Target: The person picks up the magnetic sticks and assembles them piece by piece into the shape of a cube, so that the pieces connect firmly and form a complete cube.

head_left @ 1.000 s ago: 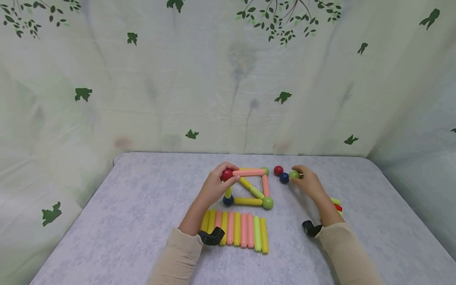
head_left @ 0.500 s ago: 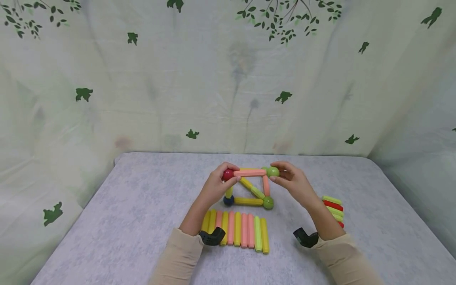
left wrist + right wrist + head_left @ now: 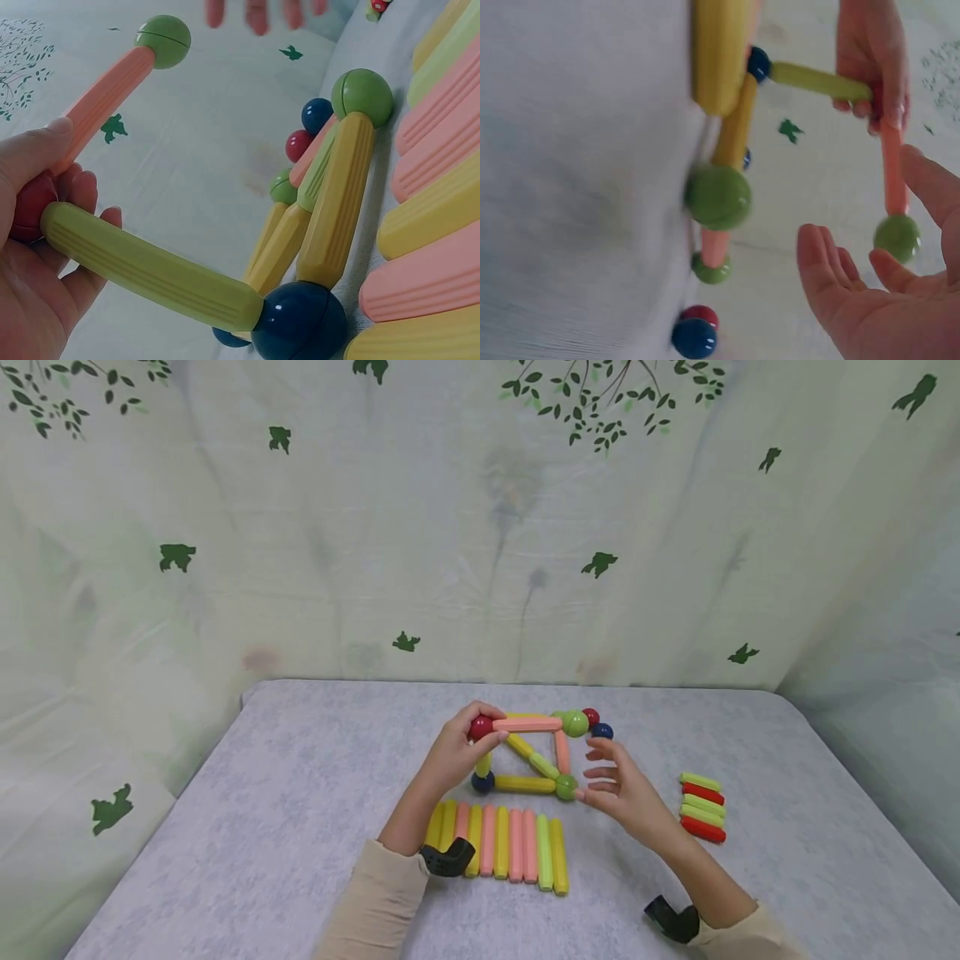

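My left hand point(image 3: 453, 750) pinches a red ball point(image 3: 482, 727) at the top of a ball-and-stick magnetic construction. From that ball a pink stick point(image 3: 527, 725) runs level to the right, ending in a green ball point(image 3: 575, 723). A yellow-green stick point(image 3: 154, 266) joins the red ball to a dark blue ball point(image 3: 300, 322) below it. The lower frame has yellow sticks point(image 3: 525, 785), a diagonal, and a green ball point(image 3: 566, 787) at its front right corner. Beside that corner my right hand point(image 3: 626, 789) holds nothing, fingers spread and slightly bent.
In front of the frame lies a row of yellow, pink and green sticks point(image 3: 502, 843). A stack of short red and light green sticks point(image 3: 702, 808) lies to the right. A loose red ball point(image 3: 592, 717) and a blue ball point(image 3: 602, 732) sit behind my right hand.
My right hand brought a green ball from the loose balls to the free end of the pink stick, let go, and drew back toward me. The left hand stayed in place.
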Demonstrator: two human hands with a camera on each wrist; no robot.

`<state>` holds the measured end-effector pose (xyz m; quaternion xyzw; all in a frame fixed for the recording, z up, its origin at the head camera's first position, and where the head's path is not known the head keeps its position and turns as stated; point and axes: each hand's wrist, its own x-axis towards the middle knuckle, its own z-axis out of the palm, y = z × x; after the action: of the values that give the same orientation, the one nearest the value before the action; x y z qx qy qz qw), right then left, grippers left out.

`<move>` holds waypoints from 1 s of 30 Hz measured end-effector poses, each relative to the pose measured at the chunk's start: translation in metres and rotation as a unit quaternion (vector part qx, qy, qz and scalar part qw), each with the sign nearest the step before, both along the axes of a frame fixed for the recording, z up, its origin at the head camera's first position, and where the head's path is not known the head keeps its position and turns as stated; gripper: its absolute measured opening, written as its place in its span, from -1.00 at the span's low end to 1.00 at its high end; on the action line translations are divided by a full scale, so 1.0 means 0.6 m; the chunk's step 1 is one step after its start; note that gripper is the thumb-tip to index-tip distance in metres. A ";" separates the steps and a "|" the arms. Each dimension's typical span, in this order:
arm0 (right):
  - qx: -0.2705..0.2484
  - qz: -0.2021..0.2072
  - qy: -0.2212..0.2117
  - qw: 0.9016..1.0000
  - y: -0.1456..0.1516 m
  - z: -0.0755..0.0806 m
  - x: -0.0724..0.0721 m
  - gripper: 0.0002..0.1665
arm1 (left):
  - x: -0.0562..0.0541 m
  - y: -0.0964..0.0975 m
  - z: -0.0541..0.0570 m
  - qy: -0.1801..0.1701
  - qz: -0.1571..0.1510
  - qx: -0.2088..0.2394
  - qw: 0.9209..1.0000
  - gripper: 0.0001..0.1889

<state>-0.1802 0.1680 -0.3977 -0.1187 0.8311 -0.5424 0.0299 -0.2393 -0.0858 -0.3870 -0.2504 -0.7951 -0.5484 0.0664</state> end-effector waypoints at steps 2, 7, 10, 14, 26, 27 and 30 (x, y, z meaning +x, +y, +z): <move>0.028 0.007 -0.028 0.999 -0.005 -0.014 0.011 -0.14 | 0.000 0.000 0.001 0.000 0.000 0.002 1.000 -0.74; 0.105 0.073 -0.088 0.988 -0.016 -0.039 0.029 -0.03 | 0.000 -0.001 0.002 -0.005 0.000 0.004 1.000 -0.74; 0.164 0.112 -0.098 0.975 -0.025 -0.049 0.035 -0.01 | 0.000 -0.001 0.002 -0.011 0.002 0.005 1.000 -0.73; 0.221 0.120 -0.098 0.963 -0.045 -0.057 0.040 -0.17 | 0.002 0.001 0.004 -0.020 0.003 0.003 1.000 -0.72; 0.218 -0.010 -0.012 0.976 -0.046 -0.024 0.007 -0.49 | 0.040 0.005 0.054 -0.017 0.000 -0.001 1.000 -0.76; 0.207 -0.028 0.001 0.978 -0.044 -0.021 0.000 -0.49 | 0.040 0.005 0.054 -0.017 0.000 -0.001 1.000 -0.76; 0.174 -0.061 0.033 0.982 -0.039 -0.013 -0.020 -0.54 | 0.040 0.004 0.054 -0.021 0.000 -0.003 1.000 -0.76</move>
<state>-0.1922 0.1445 -0.4054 -0.0784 0.9189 -0.3865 -0.0110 -0.2156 -0.0832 -0.3548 -0.2388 -0.7979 -0.5513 0.0495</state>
